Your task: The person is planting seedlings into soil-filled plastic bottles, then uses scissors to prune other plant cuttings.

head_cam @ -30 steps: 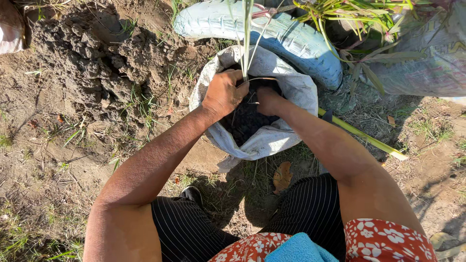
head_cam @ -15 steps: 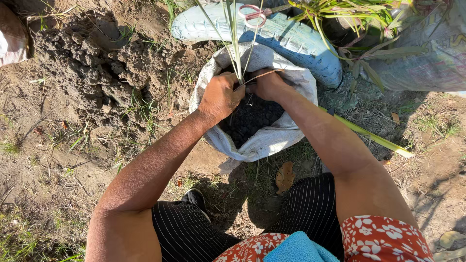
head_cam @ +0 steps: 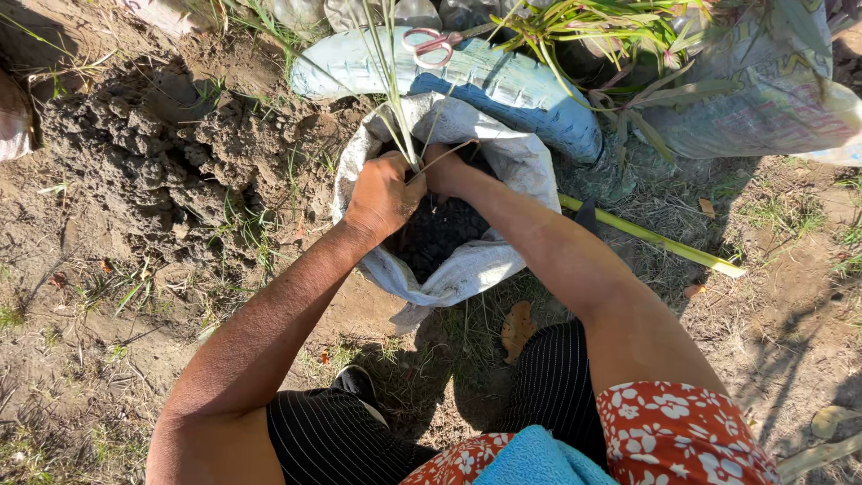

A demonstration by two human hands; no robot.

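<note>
Bare, perhaps damp, clodded soil [head_cam: 153, 153] around white sack [head_cam: 467, 269].

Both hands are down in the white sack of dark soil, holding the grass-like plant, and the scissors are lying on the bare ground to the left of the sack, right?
Not quite. In the head view the scissors lie on the blue and white tyre behind the white sack. The rest holds: left hand and right hand hold the plant over the dark soil.
</note>
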